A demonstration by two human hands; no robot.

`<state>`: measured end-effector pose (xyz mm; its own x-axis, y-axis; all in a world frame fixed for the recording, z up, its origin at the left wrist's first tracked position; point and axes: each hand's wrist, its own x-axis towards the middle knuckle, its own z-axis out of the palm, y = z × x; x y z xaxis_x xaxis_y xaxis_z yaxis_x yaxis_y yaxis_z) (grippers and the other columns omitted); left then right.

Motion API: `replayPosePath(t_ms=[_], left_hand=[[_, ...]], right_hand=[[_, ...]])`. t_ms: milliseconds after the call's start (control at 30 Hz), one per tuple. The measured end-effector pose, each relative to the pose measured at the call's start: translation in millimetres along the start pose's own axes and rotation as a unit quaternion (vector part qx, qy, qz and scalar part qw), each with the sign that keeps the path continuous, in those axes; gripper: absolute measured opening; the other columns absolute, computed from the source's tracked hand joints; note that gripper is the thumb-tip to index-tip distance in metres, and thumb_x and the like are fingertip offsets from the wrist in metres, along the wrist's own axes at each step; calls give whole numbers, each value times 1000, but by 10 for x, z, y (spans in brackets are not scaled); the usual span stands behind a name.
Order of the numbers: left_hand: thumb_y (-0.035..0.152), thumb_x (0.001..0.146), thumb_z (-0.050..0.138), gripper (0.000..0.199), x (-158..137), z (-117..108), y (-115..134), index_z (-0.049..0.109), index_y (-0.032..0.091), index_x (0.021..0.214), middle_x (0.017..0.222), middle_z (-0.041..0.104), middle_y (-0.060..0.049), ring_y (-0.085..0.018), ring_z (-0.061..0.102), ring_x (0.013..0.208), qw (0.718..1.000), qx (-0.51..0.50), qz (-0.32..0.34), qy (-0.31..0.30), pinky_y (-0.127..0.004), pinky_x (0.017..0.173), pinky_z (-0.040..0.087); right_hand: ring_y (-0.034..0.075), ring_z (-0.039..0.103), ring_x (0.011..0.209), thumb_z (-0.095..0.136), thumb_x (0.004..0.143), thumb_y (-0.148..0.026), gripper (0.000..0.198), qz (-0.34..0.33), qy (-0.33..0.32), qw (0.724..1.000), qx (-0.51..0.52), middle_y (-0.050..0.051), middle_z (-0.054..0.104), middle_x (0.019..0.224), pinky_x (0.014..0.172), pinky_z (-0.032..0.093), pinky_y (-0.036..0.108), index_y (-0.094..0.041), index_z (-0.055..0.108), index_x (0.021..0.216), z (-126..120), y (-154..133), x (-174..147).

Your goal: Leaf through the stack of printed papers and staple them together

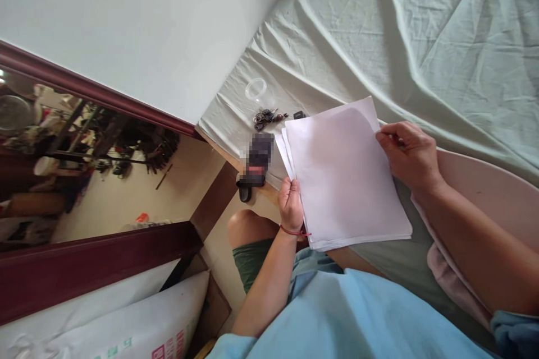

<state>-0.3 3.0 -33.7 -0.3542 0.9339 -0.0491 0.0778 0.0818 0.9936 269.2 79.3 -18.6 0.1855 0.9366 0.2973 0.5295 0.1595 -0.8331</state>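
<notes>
A small stack of white paper sheets (pixel 345 179) lies tilted over my lap, its upper face blank. My left hand (pixel 291 205) grips the stack's left edge, thumb on top, with a red string around the wrist. At the upper right edge, my right hand (pixel 408 154) pinches the paper between thumb and curled fingers. Some lower sheets stick out at the left, fanned slightly from the top one. What lies beneath the stack is hidden.
A bed with a pale green sheet (pixel 337 50) stretches ahead, holding a clear plastic cup (pixel 256 90), a bunch of keys (pixel 265 118) and a blurred-out dark object (pixel 257 157). A mirror (pixel 126 162) stands at left, above white printed sacks (pixel 138 320). A black slipper (pixel 245 193) is on the floor.
</notes>
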Motion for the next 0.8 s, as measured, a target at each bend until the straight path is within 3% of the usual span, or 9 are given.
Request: replayPosePath(t_ms=[100,367,633,733,800], left_hand=[[57,93,65,38,-2,16,33,68,18,92,85,67,-2,-16,59,79,1000,-14,-2,-7,-28,77,49],[60,93,63,43,7,-25,-28,60,19,81,71,54,2,-13,47,67,1000,30,7,4,-26,64,42],[59,96,58,44,-8,-36,2,57,20,78,69,50,2,-13,45,65,996,83,35,-16,-26,64,41],[58,96,60,42,-8,-37,12,58,20,78,69,51,2,-13,48,67,996,84,36,-14,-26,66,43],[57,95,62,41,-8,-40,-6,60,20,79,72,55,1,-14,51,69,997,65,30,-13,-26,68,45]], right_hand=[[19,51,69,64,91,-37,12,-18,15,1000,-2,3,59,76,71,45,37,-27,68,87,-5,-6,9],[15,48,65,66,90,-35,7,22,-39,998,49,1,60,77,62,40,32,-28,69,89,-20,-60,-13],[16,52,68,62,89,-34,10,56,-76,995,13,2,64,80,68,43,34,-26,67,89,-4,-40,1],[18,54,71,63,85,-33,12,61,-78,994,-47,5,69,92,73,46,37,-25,66,94,6,-21,18],[18,54,71,65,84,-35,28,71,-72,993,-68,8,71,109,76,48,40,-25,65,110,11,-7,29]])
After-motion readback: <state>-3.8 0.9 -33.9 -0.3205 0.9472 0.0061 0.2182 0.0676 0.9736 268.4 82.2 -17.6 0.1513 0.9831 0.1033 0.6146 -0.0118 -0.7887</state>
